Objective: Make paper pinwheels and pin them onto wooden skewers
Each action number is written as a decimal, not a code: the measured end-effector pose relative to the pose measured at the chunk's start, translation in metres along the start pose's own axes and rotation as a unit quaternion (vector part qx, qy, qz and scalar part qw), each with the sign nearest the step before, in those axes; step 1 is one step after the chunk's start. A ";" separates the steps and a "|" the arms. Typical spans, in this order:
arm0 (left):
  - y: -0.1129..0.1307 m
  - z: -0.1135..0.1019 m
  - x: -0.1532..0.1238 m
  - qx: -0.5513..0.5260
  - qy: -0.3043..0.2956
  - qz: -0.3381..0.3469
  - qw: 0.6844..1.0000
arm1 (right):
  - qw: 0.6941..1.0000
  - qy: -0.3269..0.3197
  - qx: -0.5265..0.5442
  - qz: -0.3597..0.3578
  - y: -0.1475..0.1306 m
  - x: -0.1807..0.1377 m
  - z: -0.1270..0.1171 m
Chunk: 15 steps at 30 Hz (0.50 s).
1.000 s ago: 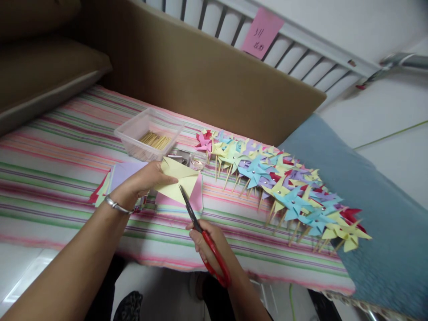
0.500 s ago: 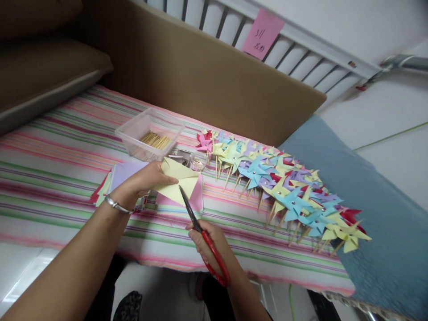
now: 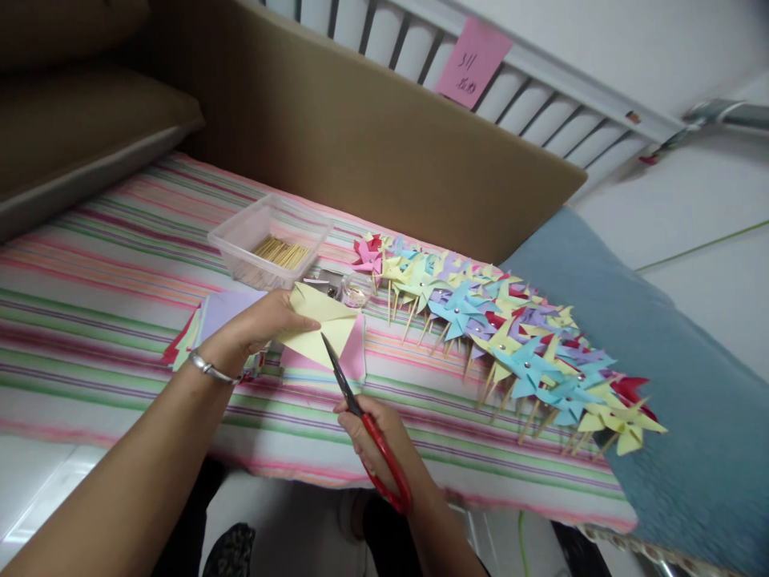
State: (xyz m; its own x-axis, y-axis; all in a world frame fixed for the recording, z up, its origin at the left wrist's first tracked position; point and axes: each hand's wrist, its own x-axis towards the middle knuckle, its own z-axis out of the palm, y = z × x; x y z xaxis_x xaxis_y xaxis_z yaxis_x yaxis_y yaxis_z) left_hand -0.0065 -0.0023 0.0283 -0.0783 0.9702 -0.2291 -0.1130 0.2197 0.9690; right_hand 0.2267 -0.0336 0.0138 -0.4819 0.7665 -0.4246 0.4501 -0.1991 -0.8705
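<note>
My left hand (image 3: 279,319) pinches a pale yellow paper square (image 3: 321,308) between thumb and fingers, holding it above the cloth. The square has a cut running in from its right edge. My right hand (image 3: 376,437) is wrapped round the red handles of a pair of scissors (image 3: 344,385). The scissor blades look closed together, and their tips lie at the lower part of the paper near my left thumb. Beneath the yellow paper lies a stack of pink and other coloured paper squares (image 3: 356,353). A further stack with lilac paper on top (image 3: 225,311) is partly hidden by my left wrist.
A clear plastic box (image 3: 240,255) of thin wooden sticks stands behind my hands, beside a small round container (image 3: 356,290). Several paper pinwheels (image 3: 462,308) on sticks fill the right side of the striped cloth (image 3: 96,304). A brown board (image 3: 384,136) rises behind.
Almost nothing differs. Both hands, the yellow paper and the scissors keep nearly the same positions.
</note>
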 end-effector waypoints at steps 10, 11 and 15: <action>-0.005 -0.010 0.005 -0.007 0.059 -0.011 0.998 | 0.989 -0.018 -0.129 -0.064 0.008 0.006 -0.012; -0.006 -0.013 0.005 -0.007 0.065 -0.011 0.998 | 0.986 -0.029 -0.147 -0.070 0.007 0.005 -0.017; -0.008 -0.016 -0.005 -0.014 0.061 -0.014 0.998 | 0.974 -0.071 -0.200 -0.079 0.009 -0.018 -0.040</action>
State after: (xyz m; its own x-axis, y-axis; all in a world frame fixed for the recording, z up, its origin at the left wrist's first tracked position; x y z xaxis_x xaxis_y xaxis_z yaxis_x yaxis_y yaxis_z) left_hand -0.0214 -0.0103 0.0205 -0.1952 0.9439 -0.2664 -0.1435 0.2412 0.9598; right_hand 0.2691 -0.0250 0.0236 -0.6554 0.6708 -0.3470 0.6045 0.1906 -0.7734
